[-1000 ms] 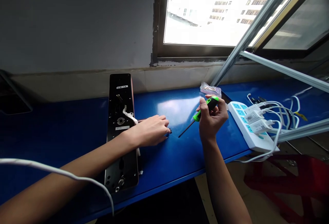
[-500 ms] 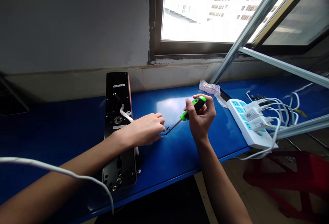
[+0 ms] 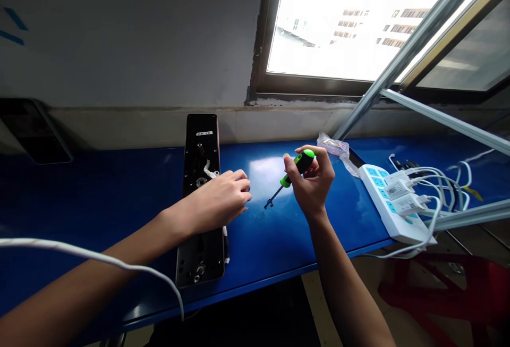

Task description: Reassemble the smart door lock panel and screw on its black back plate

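My right hand (image 3: 315,179) is closed around the green and black handle of a screwdriver (image 3: 305,161). Its shaft slants down to the left, and several small black screws (image 3: 269,204) cluster at the tip, close to the blue tabletop. My left hand (image 3: 227,198) has its fingers curled together left of the tip; a small pale glint shows by the fingertips, too small to name. Under that hand and forearm lies a long black panel (image 3: 191,169), which looks like a door lock's back plate, with a label, metal posts and a white-wrapped cable (image 3: 209,170).
At the right, a white power strip (image 3: 382,198) holds plugged chargers and tangled white cables. A plastic packet (image 3: 334,146) lies near the metal frame (image 3: 392,49). A white cable (image 3: 91,254) crosses over my left forearm. A dark device (image 3: 34,129) leans on the wall at left.
The view has swung a little to the left. My left fingers have drawn away from the screwdriver's tip, and the screws that lay beside the tip now cluster on it.
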Demonstrator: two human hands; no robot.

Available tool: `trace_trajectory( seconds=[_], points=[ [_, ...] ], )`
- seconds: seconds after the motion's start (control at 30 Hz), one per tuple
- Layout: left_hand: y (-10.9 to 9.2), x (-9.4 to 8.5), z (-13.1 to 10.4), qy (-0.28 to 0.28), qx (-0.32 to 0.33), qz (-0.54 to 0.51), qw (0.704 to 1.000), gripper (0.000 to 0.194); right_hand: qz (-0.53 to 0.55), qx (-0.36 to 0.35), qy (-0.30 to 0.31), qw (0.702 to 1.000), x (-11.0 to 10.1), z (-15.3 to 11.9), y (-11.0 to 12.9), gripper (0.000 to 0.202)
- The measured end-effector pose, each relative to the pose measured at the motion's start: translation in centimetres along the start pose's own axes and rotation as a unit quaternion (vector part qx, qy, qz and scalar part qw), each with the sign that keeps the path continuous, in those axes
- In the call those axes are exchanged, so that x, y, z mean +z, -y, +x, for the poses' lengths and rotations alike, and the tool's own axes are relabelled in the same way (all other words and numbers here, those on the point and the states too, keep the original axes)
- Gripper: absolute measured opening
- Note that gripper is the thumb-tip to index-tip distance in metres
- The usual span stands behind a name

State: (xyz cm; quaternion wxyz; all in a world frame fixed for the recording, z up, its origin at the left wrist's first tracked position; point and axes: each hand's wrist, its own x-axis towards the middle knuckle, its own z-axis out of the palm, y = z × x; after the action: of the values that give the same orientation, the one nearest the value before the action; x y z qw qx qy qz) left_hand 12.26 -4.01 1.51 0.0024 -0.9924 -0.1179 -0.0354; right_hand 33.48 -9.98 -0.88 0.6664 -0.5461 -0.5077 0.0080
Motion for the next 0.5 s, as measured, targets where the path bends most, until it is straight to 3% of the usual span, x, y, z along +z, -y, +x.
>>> trace_trajectory(
  seconds=[0.33,0.5],
  points=[
    [0.2,0.6,0.3,0.003,-0.004,0.02,1.0,0.011,-0.013,-0.016,0.031,0.999,0.4,0.5,-0.6,0.021],
    [0.8,-0.2,0.1,-0.001,-0.027,0.002,1.0,0.013,0.013,-0.033,0.025,0.999,1.2,1.8,0.2,0.022]
  ],
)
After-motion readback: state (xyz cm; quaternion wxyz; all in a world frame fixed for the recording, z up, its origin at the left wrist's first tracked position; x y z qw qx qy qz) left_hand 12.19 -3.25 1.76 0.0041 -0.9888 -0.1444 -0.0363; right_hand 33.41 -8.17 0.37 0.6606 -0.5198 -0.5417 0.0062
